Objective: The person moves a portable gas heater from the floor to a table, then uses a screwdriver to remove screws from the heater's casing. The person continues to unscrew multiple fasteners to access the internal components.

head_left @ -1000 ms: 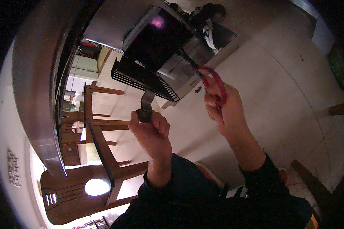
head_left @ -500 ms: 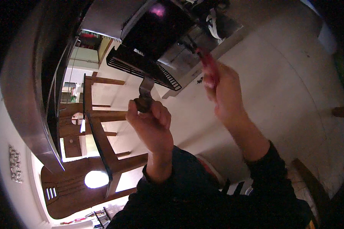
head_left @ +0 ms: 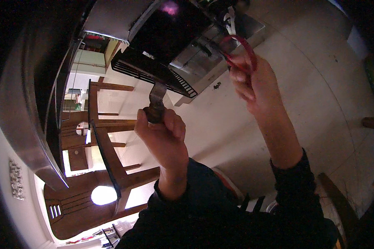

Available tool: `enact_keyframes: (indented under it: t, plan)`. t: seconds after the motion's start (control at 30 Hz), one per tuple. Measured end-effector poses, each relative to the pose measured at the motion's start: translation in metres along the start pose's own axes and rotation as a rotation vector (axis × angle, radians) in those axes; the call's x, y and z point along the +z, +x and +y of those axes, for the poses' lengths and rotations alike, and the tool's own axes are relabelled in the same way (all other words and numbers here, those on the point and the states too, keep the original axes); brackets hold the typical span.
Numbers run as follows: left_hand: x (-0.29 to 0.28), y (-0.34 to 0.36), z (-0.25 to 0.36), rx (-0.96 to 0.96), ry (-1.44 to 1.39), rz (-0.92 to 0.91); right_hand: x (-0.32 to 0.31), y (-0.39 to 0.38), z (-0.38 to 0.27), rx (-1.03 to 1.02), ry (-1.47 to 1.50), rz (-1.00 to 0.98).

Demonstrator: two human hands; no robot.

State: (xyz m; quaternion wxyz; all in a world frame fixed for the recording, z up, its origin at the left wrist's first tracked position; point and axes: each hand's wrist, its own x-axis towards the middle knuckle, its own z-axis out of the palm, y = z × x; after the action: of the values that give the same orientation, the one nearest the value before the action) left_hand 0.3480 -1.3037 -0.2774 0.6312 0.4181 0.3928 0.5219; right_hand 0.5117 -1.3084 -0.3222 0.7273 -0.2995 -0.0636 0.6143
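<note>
My left hand (head_left: 162,133), closed, pinches a dark roll-like piece (head_left: 154,115) between thumb and fingers. From that piece a curved greyish strip (head_left: 157,93) rises to the edge of a black slatted rack (head_left: 153,72); whether it is fixed there I cannot tell. My right hand (head_left: 253,83), higher and to the right, is closed round red-handled scissors (head_left: 250,52). One big red loop stands above the fingers, and the dark blades, blurred, point up and left toward a metal-coloured surface (head_left: 199,54).
Brown wooden chairs (head_left: 83,203) stand at the left, beyond a shiny metal edge (head_left: 33,137). A dark panel (head_left: 170,31) and white cables (head_left: 230,20) are at the top. Pale floor (head_left: 311,99) spreads at the right, with a wooden leg (head_left: 338,195) low down.
My right hand has moved to the right and turned, so the scissors' red loop now shows. My left hand still holds the dark piece in nearly the same place.
</note>
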Motion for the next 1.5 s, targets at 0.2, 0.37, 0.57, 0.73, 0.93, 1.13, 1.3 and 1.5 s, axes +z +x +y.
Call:
enact_keyframes:
  t: [0.2, 0.37, 0.57, 0.73, 0.93, 1.13, 1.3, 1.5]
  plan:
    - [-0.002, 0.002, 0.002, 0.028, 0.026, 0.011, 0.004, -0.02, -0.007, -0.247, -0.661, -0.093]
    - [-0.001, 0.002, 0.001, 0.054, -0.005, -0.101, 0.01, -0.074, 0.015, -0.047, 0.107, 0.005]
    - [0.003, 0.001, -0.001, 0.031, 0.003, -0.001, 0.016, 0.014, 0.032, -0.456, -0.425, -0.026]
    - [0.002, 0.0, 0.004, 0.024, 0.014, 0.066, 0.008, -0.02, 0.025, -0.206, -0.177, 0.021]
    - [0.001, 0.0, 0.001, 0.019, -0.001, -0.066, 0.016, -0.084, 0.053, -0.128, 0.127, 0.079]
    - [0.004, 0.001, 0.002, 0.011, 0.053, 0.054, 0.036, -0.004, 0.029, 0.051, 0.095, 0.075]
    - [0.0, 0.001, 0.007, 0.011, 0.036, 0.04, 0.02, -0.016, 0.011, -0.04, 0.276, -0.081]
    - [-0.002, 0.001, 0.002, 0.039, 0.038, 0.001, 0.019, -0.011, 0.02, -0.002, 0.213, -0.074]
